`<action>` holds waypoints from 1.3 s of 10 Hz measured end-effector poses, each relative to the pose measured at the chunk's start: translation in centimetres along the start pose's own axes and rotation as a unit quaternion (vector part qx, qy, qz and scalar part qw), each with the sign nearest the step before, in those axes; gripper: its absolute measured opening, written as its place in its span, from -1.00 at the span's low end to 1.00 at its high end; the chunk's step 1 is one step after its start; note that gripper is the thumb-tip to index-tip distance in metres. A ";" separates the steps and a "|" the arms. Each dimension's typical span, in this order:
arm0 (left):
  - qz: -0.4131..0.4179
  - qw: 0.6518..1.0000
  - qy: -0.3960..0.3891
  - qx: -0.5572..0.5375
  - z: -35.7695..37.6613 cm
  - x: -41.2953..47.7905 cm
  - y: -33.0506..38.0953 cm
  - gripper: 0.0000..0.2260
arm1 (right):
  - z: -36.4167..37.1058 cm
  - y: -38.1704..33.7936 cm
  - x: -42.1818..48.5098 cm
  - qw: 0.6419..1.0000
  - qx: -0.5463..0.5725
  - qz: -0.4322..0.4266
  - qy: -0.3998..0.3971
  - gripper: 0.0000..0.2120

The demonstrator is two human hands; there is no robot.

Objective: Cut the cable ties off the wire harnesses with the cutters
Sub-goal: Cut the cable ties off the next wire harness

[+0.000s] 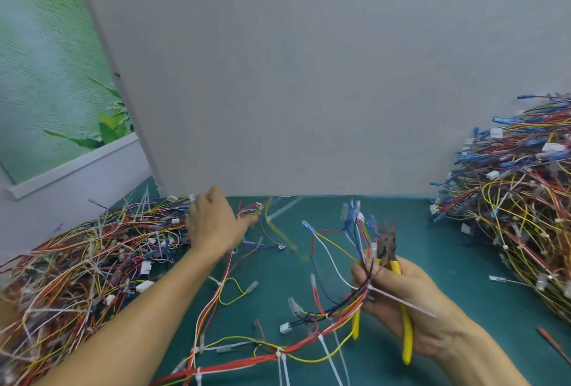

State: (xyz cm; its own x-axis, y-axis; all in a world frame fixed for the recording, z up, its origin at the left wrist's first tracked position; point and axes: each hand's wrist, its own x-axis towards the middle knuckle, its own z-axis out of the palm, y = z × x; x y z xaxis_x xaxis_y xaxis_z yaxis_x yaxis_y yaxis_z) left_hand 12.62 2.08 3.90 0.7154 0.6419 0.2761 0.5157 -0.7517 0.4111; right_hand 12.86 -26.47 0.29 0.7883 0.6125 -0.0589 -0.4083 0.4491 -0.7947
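Two hands (213,225) (401,302), one cutters (387,243), two piles (77,262) (519,188)

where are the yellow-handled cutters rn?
Head view, lower right: the yellow-handled cutters are gripped in the right hand, jaws pointing up, together with a tied multicoloured wire harness, left of the big wire pile.

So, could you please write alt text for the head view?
A person's right hand holds yellow-handled cutters and a tied wire harness over a green mat, while the left hand is open beside a harness pile at left; another pile lies at right.
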 end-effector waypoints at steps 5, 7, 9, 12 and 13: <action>-0.007 0.959 -0.154 0.239 -0.5 -3.5 -3.5 -0.75 | -0.6 -0.3 0.8 0.967 0.062 -0.052 0.242 -0.83; 0.006 0.987 -0.065 0.145 -5.8 0.2 -6.5 -0.87 | -2.7 -2.8 0.3 0.942 0.110 -0.069 0.310 -0.75; -0.016 0.990 0.034 0.139 -11.1 5.1 -12.2 -0.86 | -4.3 -4.5 -0.4 0.929 0.081 -0.029 0.360 -0.74; -0.135 0.964 0.029 0.225 -11.1 13.6 -27.0 -0.83 | -5.2 -5.3 -1.1 0.893 -0.014 -0.023 0.449 -0.66; -0.084 0.952 -0.012 0.294 -9.4 15.6 -29.7 -0.79 | -4.5 -5.1 -1.1 0.894 -0.019 -0.024 0.448 -0.67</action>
State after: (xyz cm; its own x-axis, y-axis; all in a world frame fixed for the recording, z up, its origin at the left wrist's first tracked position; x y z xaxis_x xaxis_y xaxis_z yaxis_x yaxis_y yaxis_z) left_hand 4.09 35.81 4.14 0.6058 0.7627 0.2264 0.7940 -0.5974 -0.1121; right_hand 16.13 -32.38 1.68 0.8635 -0.1806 -0.4709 -0.3617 0.4289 -0.8278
